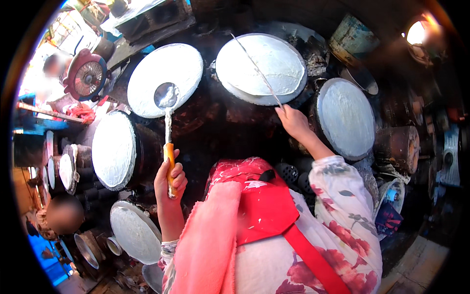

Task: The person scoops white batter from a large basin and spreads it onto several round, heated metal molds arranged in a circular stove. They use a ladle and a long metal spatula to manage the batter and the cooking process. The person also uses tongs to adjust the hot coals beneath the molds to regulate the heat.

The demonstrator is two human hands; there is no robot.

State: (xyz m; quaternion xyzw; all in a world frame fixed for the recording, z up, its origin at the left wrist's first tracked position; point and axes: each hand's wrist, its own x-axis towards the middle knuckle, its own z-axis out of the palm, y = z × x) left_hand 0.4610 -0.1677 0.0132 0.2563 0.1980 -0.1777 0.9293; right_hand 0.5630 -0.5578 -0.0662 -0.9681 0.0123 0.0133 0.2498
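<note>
My left hand is closed around the yellow-orange handle of a ladle. White batter coats the ladle, and its bowl rests over a round white-covered top at the far left. My right hand grips one end of a long thin stick. The stick lies slantwise across another round top at the far middle, where a thin white sheet shows a wrinkled edge. I cannot tell whether the stick is under the sheet or only above it.
More round white-topped pots stand around me: one at right, one at left, one at lower left. A pink fan and blurred people are at the far left. A bright flame burns far right, near a worn metal can.
</note>
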